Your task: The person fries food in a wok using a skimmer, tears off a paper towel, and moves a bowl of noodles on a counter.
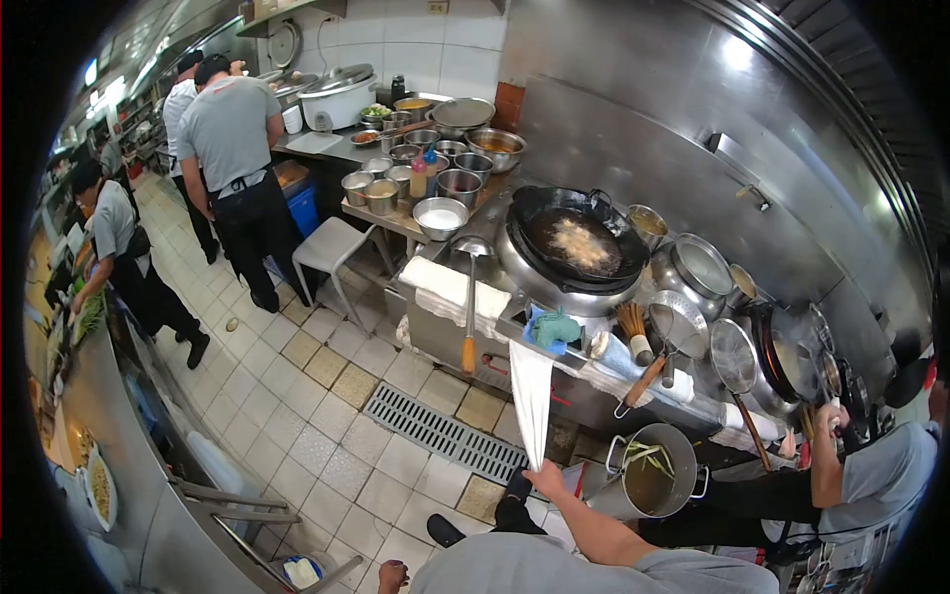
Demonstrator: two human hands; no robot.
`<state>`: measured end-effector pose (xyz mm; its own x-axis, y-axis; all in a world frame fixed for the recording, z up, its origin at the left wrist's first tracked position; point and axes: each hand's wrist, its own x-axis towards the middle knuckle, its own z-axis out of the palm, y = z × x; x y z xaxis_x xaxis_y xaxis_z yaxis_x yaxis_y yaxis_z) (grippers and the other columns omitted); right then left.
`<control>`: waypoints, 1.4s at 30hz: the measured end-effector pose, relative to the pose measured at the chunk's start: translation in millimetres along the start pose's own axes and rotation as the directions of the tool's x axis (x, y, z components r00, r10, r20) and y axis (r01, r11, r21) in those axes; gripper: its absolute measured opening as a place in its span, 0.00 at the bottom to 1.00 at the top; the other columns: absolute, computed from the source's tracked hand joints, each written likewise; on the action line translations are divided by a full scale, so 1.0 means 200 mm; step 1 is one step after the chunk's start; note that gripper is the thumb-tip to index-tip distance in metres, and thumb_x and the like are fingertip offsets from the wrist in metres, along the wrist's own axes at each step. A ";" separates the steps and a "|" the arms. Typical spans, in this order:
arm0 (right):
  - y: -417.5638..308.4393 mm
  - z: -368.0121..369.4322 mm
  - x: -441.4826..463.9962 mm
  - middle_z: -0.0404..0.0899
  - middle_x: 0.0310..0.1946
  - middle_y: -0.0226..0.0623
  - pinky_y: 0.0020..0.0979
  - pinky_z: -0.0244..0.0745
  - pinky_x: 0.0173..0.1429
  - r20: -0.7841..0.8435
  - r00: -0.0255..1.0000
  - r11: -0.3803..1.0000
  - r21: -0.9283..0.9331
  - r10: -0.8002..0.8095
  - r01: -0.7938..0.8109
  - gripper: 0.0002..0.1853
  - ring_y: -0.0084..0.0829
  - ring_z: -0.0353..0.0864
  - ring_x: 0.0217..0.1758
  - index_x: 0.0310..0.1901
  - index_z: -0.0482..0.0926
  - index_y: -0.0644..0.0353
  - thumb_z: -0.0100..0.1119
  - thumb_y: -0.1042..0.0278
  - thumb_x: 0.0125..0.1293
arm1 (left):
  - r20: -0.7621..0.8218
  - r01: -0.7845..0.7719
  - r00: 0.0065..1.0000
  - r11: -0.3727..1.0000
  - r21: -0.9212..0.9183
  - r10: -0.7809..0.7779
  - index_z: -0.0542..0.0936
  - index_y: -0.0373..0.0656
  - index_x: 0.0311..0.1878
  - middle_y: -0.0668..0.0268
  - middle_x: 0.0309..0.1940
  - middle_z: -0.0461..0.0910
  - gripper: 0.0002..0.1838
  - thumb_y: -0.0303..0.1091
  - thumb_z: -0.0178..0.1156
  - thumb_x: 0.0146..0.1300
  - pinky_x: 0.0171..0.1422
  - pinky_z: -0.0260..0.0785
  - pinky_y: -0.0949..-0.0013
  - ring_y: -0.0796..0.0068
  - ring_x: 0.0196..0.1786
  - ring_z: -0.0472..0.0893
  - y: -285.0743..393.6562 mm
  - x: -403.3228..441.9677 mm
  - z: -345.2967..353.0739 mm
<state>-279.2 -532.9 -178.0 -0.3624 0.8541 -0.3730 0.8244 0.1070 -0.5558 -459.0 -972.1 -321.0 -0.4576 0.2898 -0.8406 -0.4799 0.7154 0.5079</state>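
My right hand [544, 482] is closed round the lower end of a long white towel [531, 401]. The towel hangs stretched down from the edge of the stove counter. Low in the view, beside my body, my left hand [393, 575] hangs with its fingers curled in, and I see nothing in it. Ahead of me a black wok [534, 243] holds dark oil with pale pieces frying [582, 245]. A ladle [471, 297] with a wooden handle lies across the counter edge, near a folded white cloth [445, 282] and a green cloth [554, 329].
A big stockpot [648, 485] with green stalks stands close to my right arm. Strainers [679, 322] lie right of the wok. A co-worker [871, 475] works at the far right; others [233, 139] stand at left. A stool [336, 246] and floor drain [445, 431] are ahead.
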 end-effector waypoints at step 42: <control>-0.01 0.01 0.00 0.75 0.39 0.54 0.40 0.68 0.49 -0.016 1.000 1.000 0.000 0.007 -0.007 0.26 0.48 0.73 0.46 0.40 0.73 0.65 0.62 0.53 0.45 | -0.039 0.073 0.996 0.997 -0.032 -0.074 0.75 0.33 0.39 0.59 0.21 0.76 0.14 0.24 0.53 0.46 0.20 0.72 0.68 0.69 0.19 0.77 0.02 0.00 0.02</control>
<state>-282.3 -533.7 -178.6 -0.3496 0.8627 -0.3654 0.8269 0.1008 -0.5533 -457.8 -966.2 -319.8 -0.4493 0.2110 -0.8681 -0.5358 0.7139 0.4508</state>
